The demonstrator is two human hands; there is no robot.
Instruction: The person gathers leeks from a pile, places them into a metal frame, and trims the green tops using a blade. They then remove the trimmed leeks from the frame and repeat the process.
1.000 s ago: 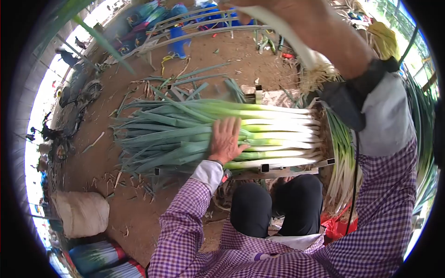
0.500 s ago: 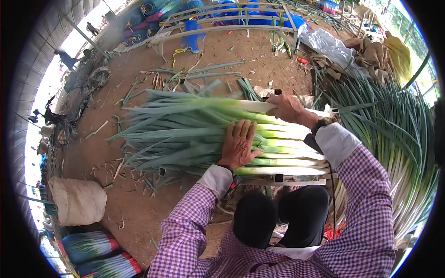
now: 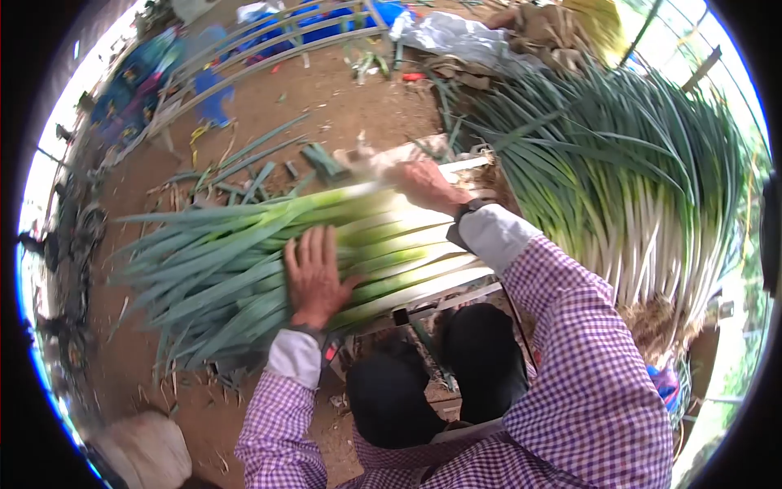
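A thick row of leeks (image 3: 236, 253) lies side by side across a low metal rack (image 3: 399, 316) over my knees, green leaves to the left and white stalks to the right. My left hand (image 3: 315, 273) rests flat on the leaves with its fingers spread. At the far edge of the row, my right hand (image 3: 425, 186) is closed at the white part of the farthest leek (image 3: 346, 194); the fingertips are blurred.
A large heap of leeks (image 3: 619, 155) stands on the right. Behind are a metal frame (image 3: 269, 53), a white plastic sheet (image 3: 456, 39), brown sacking (image 3: 538, 31) and a blue piece (image 3: 213, 96). A pale sack (image 3: 147, 448) sits at the lower left; loose leaves lie on the soil.
The view has turned to the right, so the leeks and both hands appear farther left and more of the right heap shows. My left hand stays flat on the leaves.
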